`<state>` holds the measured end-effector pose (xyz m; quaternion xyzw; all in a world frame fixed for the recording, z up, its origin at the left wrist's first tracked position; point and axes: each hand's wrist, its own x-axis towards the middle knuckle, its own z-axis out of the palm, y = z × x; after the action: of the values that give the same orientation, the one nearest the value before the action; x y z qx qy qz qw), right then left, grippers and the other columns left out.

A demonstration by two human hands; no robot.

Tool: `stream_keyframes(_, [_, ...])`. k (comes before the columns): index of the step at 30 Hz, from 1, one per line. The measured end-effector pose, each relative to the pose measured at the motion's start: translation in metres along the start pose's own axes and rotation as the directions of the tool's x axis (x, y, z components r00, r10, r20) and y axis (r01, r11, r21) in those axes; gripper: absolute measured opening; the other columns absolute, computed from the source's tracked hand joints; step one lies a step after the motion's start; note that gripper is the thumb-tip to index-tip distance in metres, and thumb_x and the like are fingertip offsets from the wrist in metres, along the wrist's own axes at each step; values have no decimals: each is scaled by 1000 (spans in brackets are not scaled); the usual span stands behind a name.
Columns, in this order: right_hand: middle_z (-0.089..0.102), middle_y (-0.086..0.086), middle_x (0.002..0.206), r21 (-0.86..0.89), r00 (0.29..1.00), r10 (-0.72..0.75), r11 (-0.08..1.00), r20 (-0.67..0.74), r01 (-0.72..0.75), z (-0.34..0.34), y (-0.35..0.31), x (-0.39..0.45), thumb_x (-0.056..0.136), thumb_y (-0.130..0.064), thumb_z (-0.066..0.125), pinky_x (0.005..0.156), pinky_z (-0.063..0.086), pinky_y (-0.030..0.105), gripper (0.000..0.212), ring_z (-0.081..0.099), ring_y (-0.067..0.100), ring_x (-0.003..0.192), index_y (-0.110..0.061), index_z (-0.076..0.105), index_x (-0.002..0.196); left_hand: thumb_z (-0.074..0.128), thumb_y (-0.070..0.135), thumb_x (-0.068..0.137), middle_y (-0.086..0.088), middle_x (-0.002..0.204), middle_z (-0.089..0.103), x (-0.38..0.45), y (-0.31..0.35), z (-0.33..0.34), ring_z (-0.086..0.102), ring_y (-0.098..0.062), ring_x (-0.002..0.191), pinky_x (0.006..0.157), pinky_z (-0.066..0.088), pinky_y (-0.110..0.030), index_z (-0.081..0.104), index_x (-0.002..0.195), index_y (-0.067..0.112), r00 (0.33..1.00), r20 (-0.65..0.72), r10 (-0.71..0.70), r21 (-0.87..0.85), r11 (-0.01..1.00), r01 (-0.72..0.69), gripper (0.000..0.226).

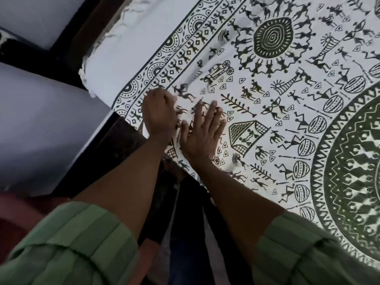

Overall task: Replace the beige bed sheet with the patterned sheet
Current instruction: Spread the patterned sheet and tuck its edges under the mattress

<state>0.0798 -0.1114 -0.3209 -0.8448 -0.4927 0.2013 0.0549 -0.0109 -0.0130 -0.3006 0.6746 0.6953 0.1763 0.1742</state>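
The patterned sheet point(267, 89), white with dark green figures, circles and a fringed edge, lies spread over the bed and fills the right and upper part of the view. My left hand point(159, 115) is curled near the sheet's bordered corner at the bed's edge and seems to grip the cloth there. Right beside it, my right hand point(202, 132) lies flat on the sheet with straight fingers pressing down. No beige sheet is visible.
A dark wooden bed frame point(121, 140) runs along the sheet's left edge. Pale walls point(41, 130) stand at the left. My legs in dark trousers point(191, 233) are below, between my green sleeves.
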Motion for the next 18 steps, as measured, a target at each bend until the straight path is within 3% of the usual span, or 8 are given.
stream_keyframes(2, [-12, 16, 170, -23, 1000, 13, 1000, 19, -12, 0, -2, 1, 102, -56, 29, 124, 4, 60, 75, -14, 34, 157, -19, 10, 165, 68, 48, 83, 2, 105, 61, -29, -12, -10, 54, -22, 103, 90, 42, -38, 62, 102, 20, 1000, -1, -12, 93, 996, 12, 34])
stream_keyframes(4, [-12, 17, 170, -38, 999, 15, 999, 30, -14, -1, -4, 1, 101, -55, 31, 123, 5, 61, 75, -15, 35, 157, -16, 17, 164, 70, 55, 81, 5, 110, 59, -56, -24, -19, 53, -22, 107, 90, 42, -40, 61, 104, 24, 999, 0, -50, 150, 987, 49, 40])
stream_keyframes(7, [-13, 18, 170, -66, 999, 30, 997, 34, -27, -1, -6, -1, 102, -54, 30, 123, 5, 61, 72, -15, 36, 157, -16, 22, 163, 68, 45, 86, 3, 98, 62, -74, -30, -25, 57, -26, 96, 82, 44, -41, 64, 90, 22, 998, -3, -69, 31, 997, 69, 24])
stream_keyframes(10, [-13, 20, 169, -50, 999, 32, 998, 21, -30, 0, -11, -1, 104, -59, 27, 122, 5, 63, 76, -15, 38, 156, -17, 11, 165, 53, 34, 88, -2, 93, 64, -59, -38, -30, 60, -25, 87, 77, 48, -41, 65, 86, 15, 991, -17, -132, -79, 988, 130, 22])
stream_keyframes(14, [-9, 20, 170, -55, 986, -166, 984, 17, 167, 8, -40, -1, 102, -63, 29, 120, 3, 67, 83, -12, 40, 156, -16, 3, 165, 60, 16, 90, -5, 94, 63, -31, -59, -35, 60, -26, 88, 78, 46, -38, 65, 88, 15, 988, -43, -151, -59, 987, 149, 6])
stream_keyframes(18, [-10, 22, 169, -56, 993, -108, 992, 36, 110, 16, -62, 2, 102, -65, 26, 118, 3, 70, 86, -13, 40, 156, -13, 1, 165, 62, 16, 87, -3, 96, 60, -37, -53, -31, 58, -25, 92, 80, 47, -41, 63, 89, 15, 977, -68, -201, -82, 977, 195, 2])
